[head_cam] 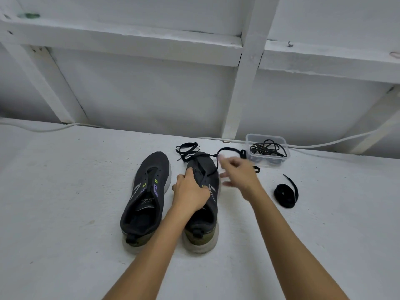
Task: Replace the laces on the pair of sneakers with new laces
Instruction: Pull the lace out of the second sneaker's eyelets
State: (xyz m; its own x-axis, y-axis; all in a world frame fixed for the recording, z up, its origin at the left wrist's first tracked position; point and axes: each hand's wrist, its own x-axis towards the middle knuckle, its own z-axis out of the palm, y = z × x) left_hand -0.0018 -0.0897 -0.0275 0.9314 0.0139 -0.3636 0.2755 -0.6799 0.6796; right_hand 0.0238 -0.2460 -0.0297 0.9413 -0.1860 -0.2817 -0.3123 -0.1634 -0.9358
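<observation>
Two dark grey sneakers stand side by side on the white surface, toes pointing away from me. The left sneaker [145, 198] has bare eyelets and no lace. My left hand [190, 190] presses on the tongue of the right sneaker [203, 215]. A black flat lace [187, 149] runs through that shoe's front eyelets and loops past its toe. My right hand [238, 174], blurred, hovers just right of the shoe with fingers spread; the lace passes by its fingertips and I cannot tell if it grips it.
A clear plastic box [267, 150] holding tangled black laces stands at the back right. A coiled black lace [286, 193] lies on the surface to the right. A white cable [49, 128] runs along the wall base. White wooden framing rises behind.
</observation>
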